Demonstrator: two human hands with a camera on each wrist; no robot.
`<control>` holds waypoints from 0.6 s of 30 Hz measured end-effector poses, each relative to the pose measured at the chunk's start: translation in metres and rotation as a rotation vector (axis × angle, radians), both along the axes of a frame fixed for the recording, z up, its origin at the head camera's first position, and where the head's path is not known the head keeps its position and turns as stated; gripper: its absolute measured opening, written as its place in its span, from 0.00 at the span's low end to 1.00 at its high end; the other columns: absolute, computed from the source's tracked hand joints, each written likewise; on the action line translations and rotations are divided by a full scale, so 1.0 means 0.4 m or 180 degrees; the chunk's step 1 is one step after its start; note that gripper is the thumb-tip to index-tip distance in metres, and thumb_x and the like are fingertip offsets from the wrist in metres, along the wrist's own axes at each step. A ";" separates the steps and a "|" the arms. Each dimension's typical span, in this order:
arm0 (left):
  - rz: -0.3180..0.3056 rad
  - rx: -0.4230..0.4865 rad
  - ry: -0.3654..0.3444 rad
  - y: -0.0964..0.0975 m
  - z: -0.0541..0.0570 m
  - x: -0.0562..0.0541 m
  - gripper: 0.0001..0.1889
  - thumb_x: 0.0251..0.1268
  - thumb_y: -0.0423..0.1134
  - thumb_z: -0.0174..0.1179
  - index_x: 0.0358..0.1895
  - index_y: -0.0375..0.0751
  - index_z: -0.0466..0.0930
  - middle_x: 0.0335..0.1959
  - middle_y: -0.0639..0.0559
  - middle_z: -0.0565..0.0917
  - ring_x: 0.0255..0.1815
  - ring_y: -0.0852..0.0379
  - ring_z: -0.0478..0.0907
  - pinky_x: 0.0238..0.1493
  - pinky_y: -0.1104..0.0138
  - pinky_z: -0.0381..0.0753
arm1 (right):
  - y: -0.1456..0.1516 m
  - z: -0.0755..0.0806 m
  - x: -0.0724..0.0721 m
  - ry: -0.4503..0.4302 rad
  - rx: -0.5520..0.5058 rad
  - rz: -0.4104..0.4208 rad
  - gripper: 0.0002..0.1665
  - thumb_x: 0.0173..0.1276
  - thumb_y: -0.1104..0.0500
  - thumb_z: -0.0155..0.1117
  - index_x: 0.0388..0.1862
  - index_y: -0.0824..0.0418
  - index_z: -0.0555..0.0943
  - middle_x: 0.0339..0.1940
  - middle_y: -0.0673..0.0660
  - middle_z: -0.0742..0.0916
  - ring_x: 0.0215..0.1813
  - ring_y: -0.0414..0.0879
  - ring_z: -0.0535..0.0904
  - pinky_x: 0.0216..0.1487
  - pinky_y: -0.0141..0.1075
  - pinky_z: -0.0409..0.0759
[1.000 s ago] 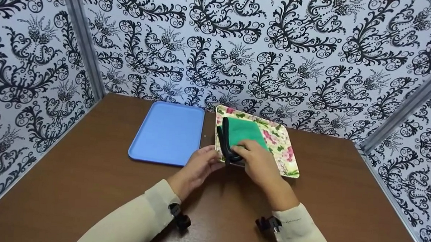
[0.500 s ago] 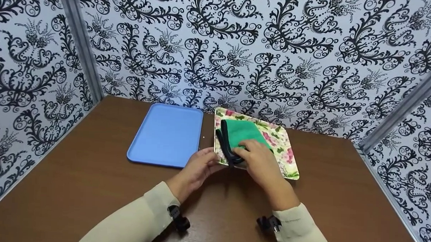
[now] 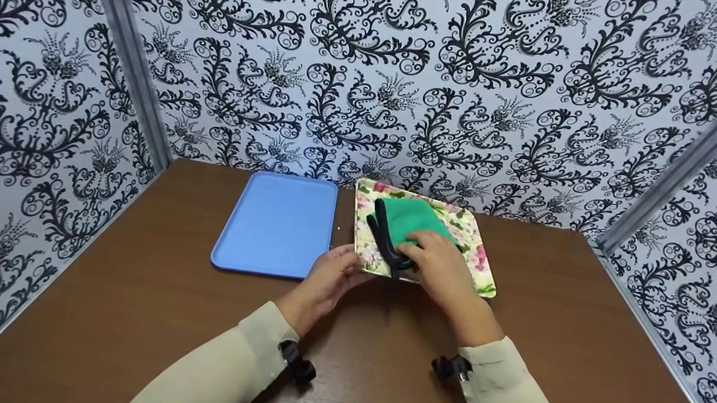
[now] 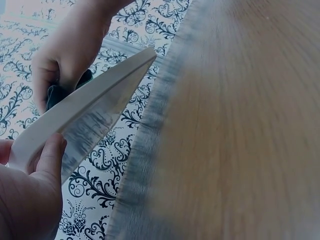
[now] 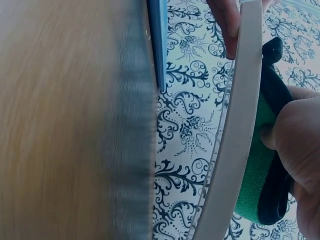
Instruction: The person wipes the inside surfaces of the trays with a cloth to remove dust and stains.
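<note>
My left hand [image 3: 329,278] grips the near left corner of a floral tray [image 3: 480,262], its thumb on the underside in the left wrist view. The tray is tilted, its near edge raised off the table. My right hand [image 3: 442,267] pinches a folded green cloth [image 3: 408,216] with black edging and presses it on the tray's patterned face. In the right wrist view, the cloth [image 5: 252,180] bulges between my fingers and the pale tray edge [image 5: 235,135]. Part of the cloth is hidden under the right hand.
A blue tray [image 3: 277,222] lies flat on the brown table [image 3: 152,301], left of the floral tray. Behind both trays rises a white wall [image 3: 375,77] with black scrolls, and similar panels stand at either side.
My right hand and the cloth shift slightly toward the near side of the tray, then to the right across it. The left hand keeps its grip on the corner. The blue tray stays put.
</note>
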State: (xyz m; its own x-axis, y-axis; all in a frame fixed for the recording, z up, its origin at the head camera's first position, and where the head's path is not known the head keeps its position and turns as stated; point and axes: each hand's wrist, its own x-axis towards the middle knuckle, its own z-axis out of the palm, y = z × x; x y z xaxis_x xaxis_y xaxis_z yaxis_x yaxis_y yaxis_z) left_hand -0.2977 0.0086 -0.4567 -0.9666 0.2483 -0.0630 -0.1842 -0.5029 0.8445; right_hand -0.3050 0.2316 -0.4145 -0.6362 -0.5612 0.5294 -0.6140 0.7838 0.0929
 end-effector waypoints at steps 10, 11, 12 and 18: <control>-0.0034 -0.0028 0.0026 0.003 0.004 -0.003 0.17 0.62 0.25 0.50 0.53 0.25 0.76 0.26 0.56 0.76 0.32 0.63 0.77 0.61 0.55 0.85 | 0.031 0.000 -0.009 -0.0151 -0.0019 -0.0147 0.30 0.47 0.68 0.84 0.51 0.54 0.89 0.53 0.59 0.86 0.57 0.60 0.82 0.62 0.57 0.81; -0.0037 -0.0031 0.0021 0.002 0.004 -0.002 0.18 0.61 0.25 0.50 0.55 0.24 0.76 0.27 0.56 0.77 0.32 0.62 0.77 0.61 0.55 0.85 | 0.035 -0.001 -0.011 -0.0172 -0.0019 -0.0166 0.30 0.47 0.67 0.85 0.51 0.54 0.88 0.53 0.60 0.86 0.57 0.60 0.82 0.62 0.57 0.80; -0.0045 -0.0038 0.0022 0.001 0.003 -0.002 0.19 0.61 0.25 0.50 0.56 0.24 0.75 0.29 0.54 0.79 0.33 0.62 0.77 0.62 0.55 0.85 | 0.040 -0.004 -0.013 -0.0187 -0.0020 -0.0187 0.30 0.46 0.66 0.85 0.52 0.55 0.88 0.53 0.60 0.86 0.58 0.60 0.82 0.63 0.57 0.80; -0.0046 -0.0086 0.0039 -0.003 -0.001 -0.002 0.22 0.60 0.25 0.50 0.60 0.22 0.73 0.32 0.53 0.78 0.35 0.61 0.77 0.62 0.55 0.85 | 0.068 -0.021 -0.030 -0.0243 -0.0031 -0.0312 0.29 0.48 0.61 0.85 0.52 0.54 0.88 0.53 0.60 0.86 0.57 0.61 0.81 0.63 0.57 0.80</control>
